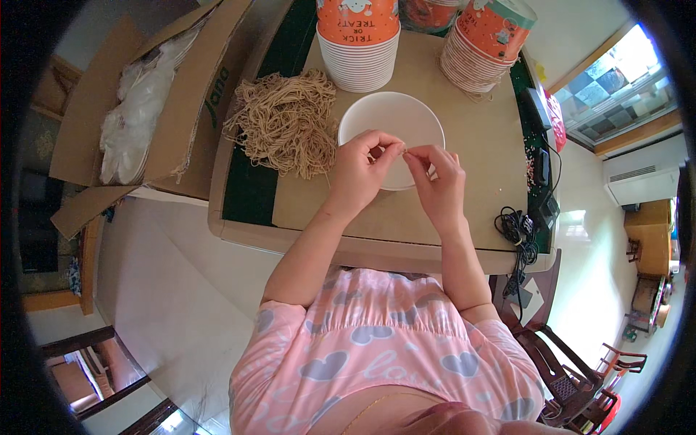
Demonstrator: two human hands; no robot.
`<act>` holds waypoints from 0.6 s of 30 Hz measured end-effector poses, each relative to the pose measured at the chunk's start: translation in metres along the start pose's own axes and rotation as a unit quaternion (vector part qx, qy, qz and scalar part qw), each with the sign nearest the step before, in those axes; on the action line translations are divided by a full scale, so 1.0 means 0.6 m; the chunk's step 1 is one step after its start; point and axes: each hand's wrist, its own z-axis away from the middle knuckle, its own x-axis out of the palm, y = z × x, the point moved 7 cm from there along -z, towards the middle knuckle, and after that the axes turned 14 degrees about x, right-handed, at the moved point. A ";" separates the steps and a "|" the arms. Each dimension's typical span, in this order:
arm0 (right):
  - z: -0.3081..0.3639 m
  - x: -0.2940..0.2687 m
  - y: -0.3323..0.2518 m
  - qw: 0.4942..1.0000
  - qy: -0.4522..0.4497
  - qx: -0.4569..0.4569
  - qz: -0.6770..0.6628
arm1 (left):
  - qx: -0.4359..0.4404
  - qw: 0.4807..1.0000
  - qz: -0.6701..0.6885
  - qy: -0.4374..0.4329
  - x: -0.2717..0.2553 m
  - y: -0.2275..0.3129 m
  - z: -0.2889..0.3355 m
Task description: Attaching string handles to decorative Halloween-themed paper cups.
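A round paper bucket (392,110), white inside, stands on the table in front of me. Over its near side my left hand (368,161) and my right hand (438,172) meet, thumbs and forefingers pinched. A tiny bit of tan string (404,151) seems to be between the fingertips; most of it is hidden. To the left lies a loose heap of tan string (286,123), close to my left hand. Behind the bucket rises a stack of orange paper buckets (359,54) with white rims.
Another bucket stack (484,47), with string hanging around it, is at the far right. An open cardboard box (196,109) holding plastic-wrapped white things (141,109) stands left of the table (326,238). Black cables (518,228) hang at the table's right edge.
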 end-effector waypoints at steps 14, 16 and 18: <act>-0.002 0.013 0.012 0.987 -0.022 0.086 -0.134 | -0.016 1.000 -0.022 -0.009 0.001 0.006 -0.002; -0.001 0.013 0.012 0.988 -0.017 0.082 -0.134 | -0.015 1.000 -0.021 -0.010 0.002 0.004 -0.001; -0.001 0.012 0.013 0.989 -0.024 0.093 -0.114 | -0.015 1.000 -0.019 -0.010 0.002 0.003 -0.001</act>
